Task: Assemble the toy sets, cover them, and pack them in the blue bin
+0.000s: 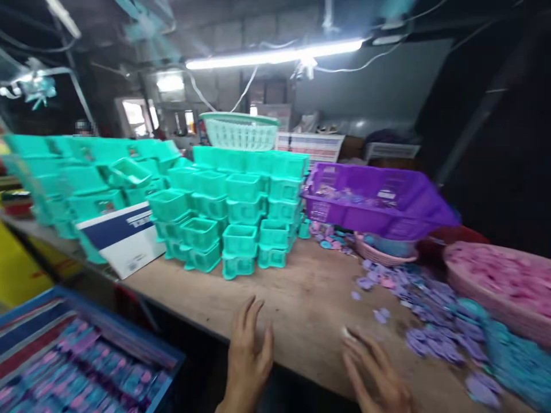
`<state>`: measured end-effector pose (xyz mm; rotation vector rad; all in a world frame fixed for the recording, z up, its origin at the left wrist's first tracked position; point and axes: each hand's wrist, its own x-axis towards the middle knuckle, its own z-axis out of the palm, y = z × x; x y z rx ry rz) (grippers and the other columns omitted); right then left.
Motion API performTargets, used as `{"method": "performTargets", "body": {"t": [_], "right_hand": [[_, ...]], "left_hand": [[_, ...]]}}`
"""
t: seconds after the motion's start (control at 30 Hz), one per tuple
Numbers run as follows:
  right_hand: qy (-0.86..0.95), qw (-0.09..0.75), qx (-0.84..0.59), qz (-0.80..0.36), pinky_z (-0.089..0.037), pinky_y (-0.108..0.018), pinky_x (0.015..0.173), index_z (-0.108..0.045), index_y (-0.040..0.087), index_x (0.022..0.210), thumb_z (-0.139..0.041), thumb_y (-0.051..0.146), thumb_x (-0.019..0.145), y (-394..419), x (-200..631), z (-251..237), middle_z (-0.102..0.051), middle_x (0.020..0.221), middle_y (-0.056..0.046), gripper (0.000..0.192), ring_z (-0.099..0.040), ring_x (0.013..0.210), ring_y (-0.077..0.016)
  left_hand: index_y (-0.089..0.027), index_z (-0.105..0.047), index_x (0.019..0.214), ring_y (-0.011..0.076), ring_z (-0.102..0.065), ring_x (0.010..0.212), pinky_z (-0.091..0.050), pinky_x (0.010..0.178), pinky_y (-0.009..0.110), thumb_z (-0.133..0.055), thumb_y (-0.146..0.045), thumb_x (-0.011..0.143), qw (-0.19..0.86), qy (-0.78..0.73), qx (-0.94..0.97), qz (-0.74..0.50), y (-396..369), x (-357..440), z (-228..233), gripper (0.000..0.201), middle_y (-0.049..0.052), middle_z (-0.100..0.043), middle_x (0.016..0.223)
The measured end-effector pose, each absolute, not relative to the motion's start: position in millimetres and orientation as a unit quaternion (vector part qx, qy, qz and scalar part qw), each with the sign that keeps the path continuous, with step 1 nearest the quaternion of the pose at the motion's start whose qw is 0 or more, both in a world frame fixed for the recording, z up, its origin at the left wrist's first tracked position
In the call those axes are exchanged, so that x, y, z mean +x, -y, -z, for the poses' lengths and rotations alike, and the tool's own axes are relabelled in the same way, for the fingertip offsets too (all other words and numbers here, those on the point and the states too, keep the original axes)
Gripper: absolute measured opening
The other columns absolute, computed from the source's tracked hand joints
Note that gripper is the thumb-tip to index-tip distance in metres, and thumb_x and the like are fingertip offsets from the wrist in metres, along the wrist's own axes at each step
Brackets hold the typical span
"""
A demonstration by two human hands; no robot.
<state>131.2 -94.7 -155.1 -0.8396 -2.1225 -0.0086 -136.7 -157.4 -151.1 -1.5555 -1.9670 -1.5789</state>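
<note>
My left hand (248, 358) rests flat on the front edge of the wooden table (301, 298), fingers spread, holding nothing. A little to its right my right hand (374, 373) lies on the tabletop with fingers apart, blurred, also with nothing in it. Beyond both hands stands a stack of small teal plastic boxes (232, 218). Loose purple plastic pieces (422, 321) are scattered on the table right of my right hand, next to blue pieces (512, 355).
A purple crate (379, 201) sits tilted over a pink basket at the back right. A pink tray of pink pieces (499, 281) is far right. A white-and-blue carton (123, 238) lies left. A blue bin of packets (77, 355) stands lower left. A green basket (240, 129) tops the stack.
</note>
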Motion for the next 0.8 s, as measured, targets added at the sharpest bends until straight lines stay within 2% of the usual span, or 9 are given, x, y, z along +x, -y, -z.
{"method": "performTargets", "body": {"t": [0.13,0.23,0.33,0.4,0.5,0.6,0.73,0.8], "right_hand": [[0.756,0.475,-0.429,0.134,-0.064,-0.038,0.093,-0.069,0.025,0.124,-0.05,0.035,0.103,67.9,197.5,163.2,-0.068,0.131,-0.01,0.03,-0.071,0.117,-0.0254],[0.721,0.476,-0.468,0.184,-0.066,-0.037,0.085,-0.069,0.023,0.12,-0.047,0.041,0.105,64.4,209.5,184.8,-0.071,0.125,-0.011,0.033,-0.074,0.109,-0.0252],[0.708,0.466,-0.48,0.226,-0.066,-0.034,0.082,-0.07,0.021,0.12,-0.047,0.045,0.104,60.2,205.8,201.8,-0.072,0.123,-0.013,0.036,-0.075,0.106,-0.025],[0.693,0.47,-0.486,0.252,-0.065,-0.033,0.081,-0.071,0.021,0.118,-0.047,0.047,0.104,57.7,202.5,206.4,-0.074,0.12,-0.013,0.037,-0.075,0.104,-0.0256],[0.681,0.471,-0.491,0.27,-0.064,-0.034,0.08,-0.072,0.022,0.114,-0.049,0.044,0.104,60.2,200.1,204.7,-0.075,0.115,-0.012,0.033,-0.076,0.099,-0.0252],[0.676,0.46,-0.523,0.24,-0.063,-0.037,0.084,-0.071,0.023,0.114,-0.051,0.035,0.102,69.7,196.2,196.9,-0.073,0.119,-0.012,0.026,-0.074,0.104,-0.0263],[0.652,0.446,-0.6,0.129,-0.058,-0.05,0.098,-0.068,0.021,0.115,-0.051,0.018,0.096,81.0,184.6,184.3,-0.067,0.129,-0.015,0.026,-0.066,0.118,-0.0311],[0.647,0.438,-0.62,0.067,-0.055,-0.056,0.102,-0.068,0.02,0.112,-0.055,0.014,0.091,83.5,179.3,179.5,-0.064,0.131,-0.016,0.025,-0.063,0.12,-0.0334]], "left_hand": [[-0.016,-0.05,0.149,0.0313,-0.049,0.145,-0.045,0.118,0.055,-0.047,-0.03,0.099,-0.05,0.609,-0.673,0.418,98.3,-66.6,142.5,0.052,0.02,-0.051,0.153],[-0.013,-0.041,0.157,0.0339,-0.032,0.155,-0.03,0.126,0.059,-0.05,-0.035,0.098,-0.126,0.614,-0.73,0.271,76.9,-35.8,152.9,0.064,0.019,-0.035,0.166],[-0.011,-0.035,0.161,0.0357,-0.022,0.158,-0.02,0.128,0.062,-0.048,-0.04,0.099,-0.141,0.639,-0.74,0.158,68.0,-28.9,163.6,0.069,0.018,-0.025,0.169],[-0.01,-0.033,0.161,0.0343,-0.021,0.158,-0.021,0.128,0.059,-0.045,-0.04,0.1,-0.125,0.653,-0.734,0.139,64.6,-32.5,170.2,0.069,0.017,-0.022,0.169],[-0.01,-0.032,0.161,0.0324,-0.023,0.158,-0.024,0.129,0.056,-0.043,-0.043,0.101,-0.097,0.648,-0.741,0.145,60.8,-38.2,178.4,0.07,0.017,-0.024,0.168],[-0.013,-0.034,0.161,0.0324,-0.026,0.157,-0.022,0.128,0.06,-0.041,-0.048,0.101,-0.077,0.626,-0.762,0.148,58.4,-37.1,181.9,0.07,0.015,-0.029,0.168],[-0.012,-0.039,0.159,0.0338,-0.036,0.153,-0.026,0.124,0.066,-0.036,-0.05,0.1,-0.045,0.618,-0.767,0.167,64.0,-36.1,179.8,0.07,0.017,-0.04,0.163],[-0.014,-0.047,0.154,0.0357,-0.041,0.15,-0.029,0.121,0.068,-0.038,-0.047,0.098,-0.026,0.593,-0.782,0.19,70.0,-39.5,176.7,0.065,0.017,-0.048,0.158]]}}
